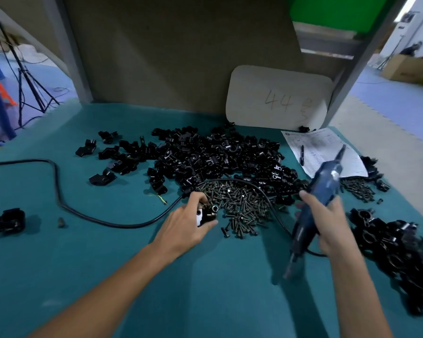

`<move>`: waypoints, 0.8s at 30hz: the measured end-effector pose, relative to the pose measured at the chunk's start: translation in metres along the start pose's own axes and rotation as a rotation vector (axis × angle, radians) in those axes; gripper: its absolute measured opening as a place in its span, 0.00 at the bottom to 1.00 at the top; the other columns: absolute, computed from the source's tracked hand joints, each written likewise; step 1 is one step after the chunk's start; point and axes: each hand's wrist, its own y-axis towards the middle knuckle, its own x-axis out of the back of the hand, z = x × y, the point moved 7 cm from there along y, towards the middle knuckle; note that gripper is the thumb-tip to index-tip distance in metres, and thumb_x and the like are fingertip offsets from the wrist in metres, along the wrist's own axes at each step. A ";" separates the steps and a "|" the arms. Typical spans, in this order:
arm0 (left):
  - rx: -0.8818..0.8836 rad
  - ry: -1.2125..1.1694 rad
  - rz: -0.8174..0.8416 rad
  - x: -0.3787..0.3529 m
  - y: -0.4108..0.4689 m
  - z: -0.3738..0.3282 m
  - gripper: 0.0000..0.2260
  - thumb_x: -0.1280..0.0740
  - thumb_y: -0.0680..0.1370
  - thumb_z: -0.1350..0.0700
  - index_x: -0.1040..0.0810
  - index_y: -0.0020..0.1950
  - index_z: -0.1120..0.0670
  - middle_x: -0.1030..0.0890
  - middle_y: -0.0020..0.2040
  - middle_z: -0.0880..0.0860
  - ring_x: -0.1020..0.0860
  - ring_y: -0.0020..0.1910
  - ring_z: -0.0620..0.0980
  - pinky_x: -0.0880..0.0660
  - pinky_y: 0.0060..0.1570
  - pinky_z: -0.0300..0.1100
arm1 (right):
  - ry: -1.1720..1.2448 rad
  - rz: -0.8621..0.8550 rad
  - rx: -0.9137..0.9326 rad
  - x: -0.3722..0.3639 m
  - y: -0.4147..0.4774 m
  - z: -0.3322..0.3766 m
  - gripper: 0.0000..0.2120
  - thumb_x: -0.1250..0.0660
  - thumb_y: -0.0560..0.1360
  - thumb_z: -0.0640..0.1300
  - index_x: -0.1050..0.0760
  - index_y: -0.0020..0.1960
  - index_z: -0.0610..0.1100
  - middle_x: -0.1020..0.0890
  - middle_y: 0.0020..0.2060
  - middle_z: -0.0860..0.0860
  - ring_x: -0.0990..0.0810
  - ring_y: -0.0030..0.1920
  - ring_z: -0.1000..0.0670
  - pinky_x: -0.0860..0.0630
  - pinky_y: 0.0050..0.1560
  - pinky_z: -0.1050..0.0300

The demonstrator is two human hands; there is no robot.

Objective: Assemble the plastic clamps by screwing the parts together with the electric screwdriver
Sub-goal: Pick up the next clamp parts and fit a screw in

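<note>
On the teal desk [108, 264], the left hand [183, 225] curls its fingers [197, 196] round a glossy black plastic clamp [208, 215] (white piece at its side) beside the heap of small dark screws [242, 206]. The right hand [327, 223] grips the blue, tapered electric screwdriver [325, 181], held aslant.

Left hand [188, 223] & right hand [327, 220] bare — forearms [112, 286] bare too, slim, approx elbow-down in view
</note>
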 end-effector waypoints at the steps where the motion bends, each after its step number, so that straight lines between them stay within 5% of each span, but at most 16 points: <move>1: 0.006 -0.004 -0.023 0.002 0.000 0.002 0.20 0.29 0.77 0.41 0.38 0.59 0.42 0.21 0.43 0.47 0.22 0.34 0.44 0.23 0.35 0.44 | -0.250 -0.037 0.018 0.005 -0.005 -0.005 0.17 0.25 0.75 0.52 0.28 0.57 0.47 0.18 0.49 0.43 0.16 0.46 0.43 0.17 0.49 0.41; 5: 0.082 -0.075 -0.140 0.010 0.000 0.011 0.15 0.29 0.77 0.41 0.29 0.60 0.43 0.21 0.42 0.43 0.22 0.39 0.42 0.24 0.40 0.41 | -0.756 -0.045 0.096 0.004 -0.023 -0.009 0.15 0.26 0.74 0.56 0.23 0.52 0.47 0.19 0.41 0.49 0.21 0.41 0.47 0.25 0.40 0.51; 9: 0.127 -0.098 -0.183 0.012 0.000 0.016 0.18 0.31 0.79 0.43 0.24 0.67 0.46 0.21 0.54 0.44 0.23 0.50 0.44 0.25 0.52 0.43 | -1.083 -0.106 0.139 -0.003 -0.028 -0.012 0.27 0.26 0.75 0.55 0.26 0.67 0.41 0.23 0.62 0.37 0.29 0.61 0.36 0.30 0.64 0.42; 11: 0.090 -0.105 -0.161 0.010 0.000 0.013 0.20 0.34 0.81 0.43 0.26 0.72 0.46 0.22 0.58 0.43 0.25 0.52 0.42 0.28 0.54 0.39 | -1.054 -0.143 0.330 -0.021 -0.045 0.001 0.29 0.26 0.76 0.53 0.28 0.72 0.44 0.27 0.64 0.38 0.32 0.63 0.36 0.33 0.65 0.42; 16: 0.063 -0.035 -0.093 0.005 0.001 0.009 0.24 0.45 0.85 0.42 0.36 0.79 0.48 0.24 0.63 0.47 0.24 0.60 0.48 0.27 0.57 0.44 | -0.960 0.394 0.578 -0.116 -0.093 -0.021 0.16 0.34 0.82 0.52 0.23 0.68 0.51 0.27 0.52 0.55 0.27 0.54 0.53 0.27 0.57 0.58; 20: 0.055 -0.017 -0.111 0.007 0.000 0.007 0.16 0.49 0.85 0.41 0.37 0.72 0.39 0.22 0.52 0.48 0.21 0.50 0.52 0.28 0.45 0.46 | -1.113 0.308 0.711 -0.145 -0.101 -0.033 0.16 0.40 0.85 0.44 0.26 0.72 0.47 0.22 0.57 0.49 0.27 0.57 0.48 0.32 0.56 0.59; 24: 0.108 -0.015 -0.080 0.006 0.002 0.010 0.24 0.31 0.76 0.37 0.36 0.68 0.38 0.23 0.50 0.46 0.25 0.44 0.43 0.28 0.45 0.41 | -0.993 0.300 0.671 -0.145 -0.095 -0.030 0.14 0.43 0.86 0.43 0.27 0.70 0.46 0.22 0.59 0.49 0.26 0.58 0.48 0.31 0.56 0.56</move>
